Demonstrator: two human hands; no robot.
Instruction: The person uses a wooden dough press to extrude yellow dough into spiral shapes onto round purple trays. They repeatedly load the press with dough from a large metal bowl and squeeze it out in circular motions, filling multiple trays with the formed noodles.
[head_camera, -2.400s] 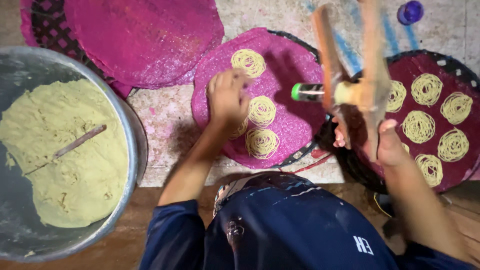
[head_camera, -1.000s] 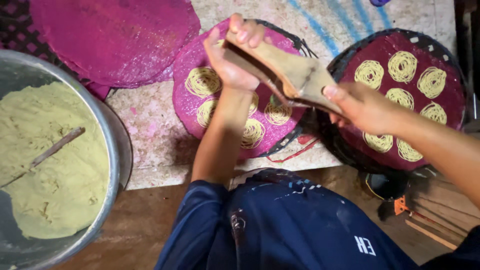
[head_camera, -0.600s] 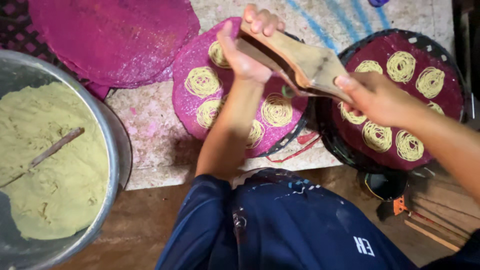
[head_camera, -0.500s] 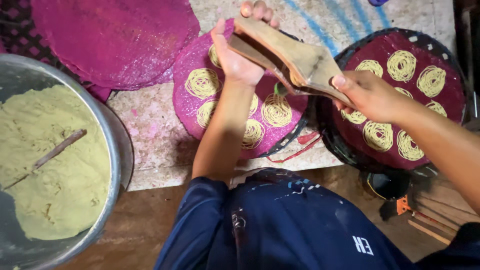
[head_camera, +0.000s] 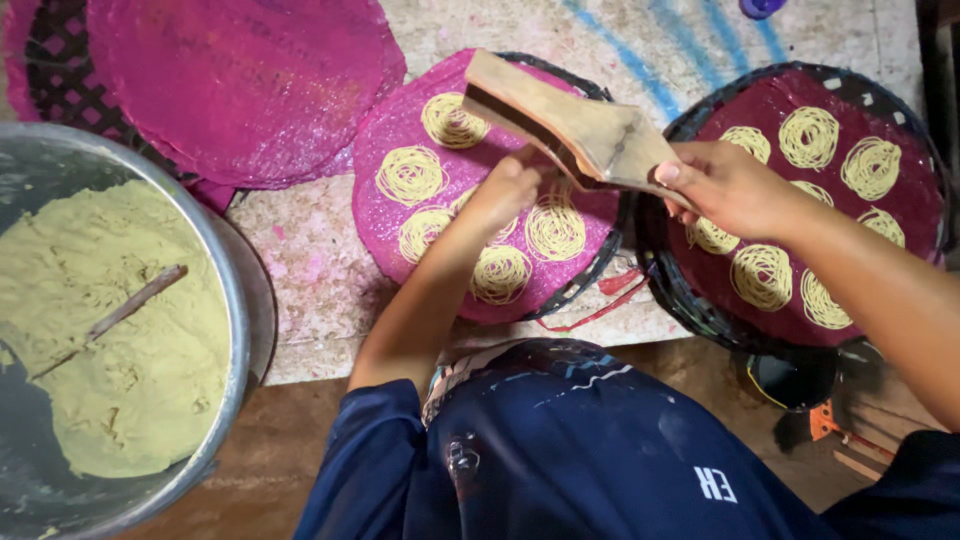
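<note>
Right hand (head_camera: 725, 185) grips the wooden press (head_camera: 570, 125) by its handle end, wrist bent left. Left hand (head_camera: 505, 190) is curled shut underneath it, over the pink mat (head_camera: 400, 230) of noodle coils (head_camera: 410, 175).

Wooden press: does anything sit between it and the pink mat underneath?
Only the left hand, under the wooden press. The right hand grips the handle end. The pink mat carries noodle coils, none directly blocking.

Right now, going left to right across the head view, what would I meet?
Metal basin of yellow dough → middle pink mat with noodle coils → left hand → wooden press → right hand → dark red tray of coils.
</note>
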